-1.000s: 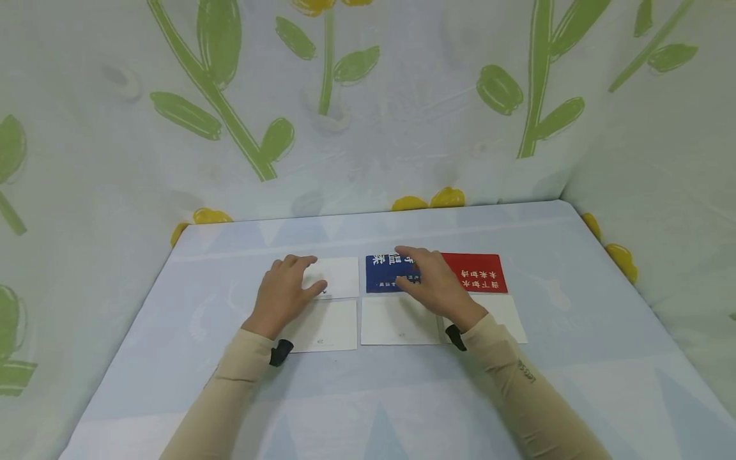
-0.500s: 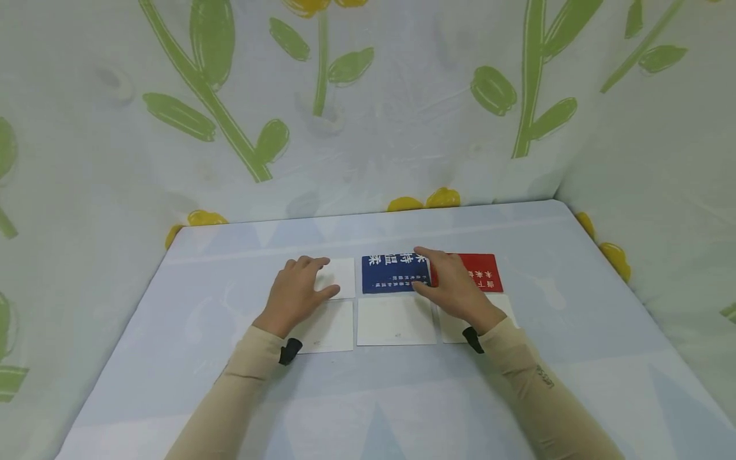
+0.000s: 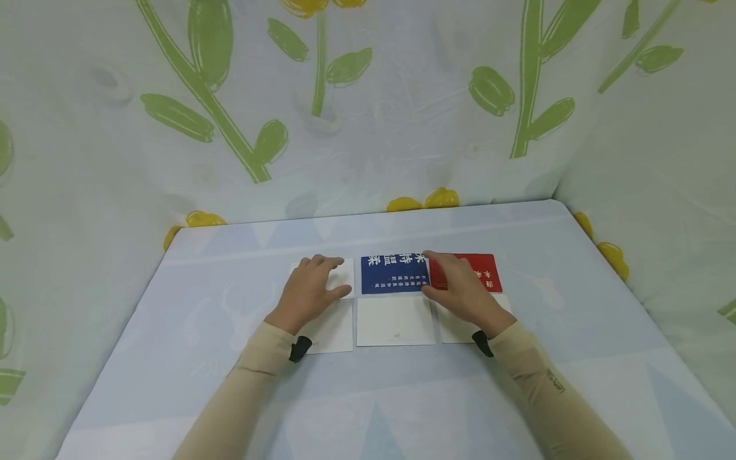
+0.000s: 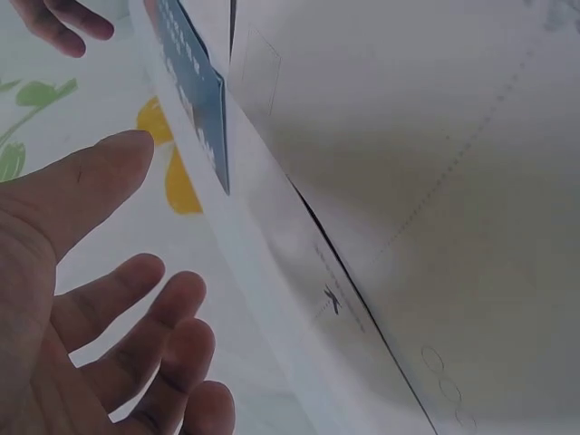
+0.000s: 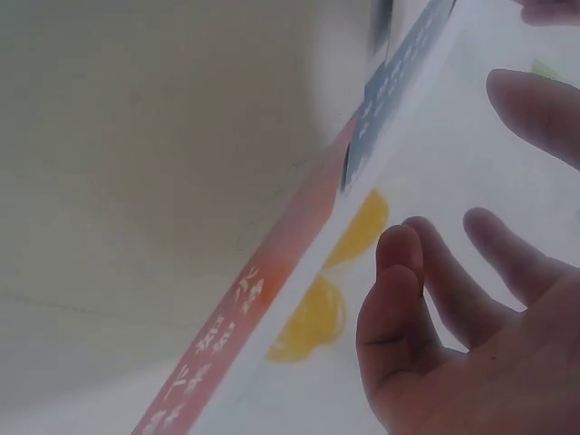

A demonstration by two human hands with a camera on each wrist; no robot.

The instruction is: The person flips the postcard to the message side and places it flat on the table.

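Note:
Six cards lie in two rows of three. In the back row are a white card (image 3: 343,275), a blue card (image 3: 393,275) with white characters and a red card (image 3: 489,271). Three white cards form the front row: left (image 3: 336,329), middle (image 3: 395,321) and right (image 3: 454,326). My left hand (image 3: 307,294), fingers loosely bent and thumb apart, hovers over the left cards. Over the red card and the blue card's right edge is my right hand (image 3: 462,294), thumb and fingers spread. Both wrist views show the hands (image 4: 118,308) (image 5: 471,335) holding nothing.
The cards lie on a pale blue patterned table (image 3: 368,396). A white cloth (image 3: 402,128) with green leaves and yellow flowers hangs behind it and at both sides.
Both hands have shifted to the right above the cards. More of the blue card shows, while the right hand covers more of the red one. The cards keep their arrangement.

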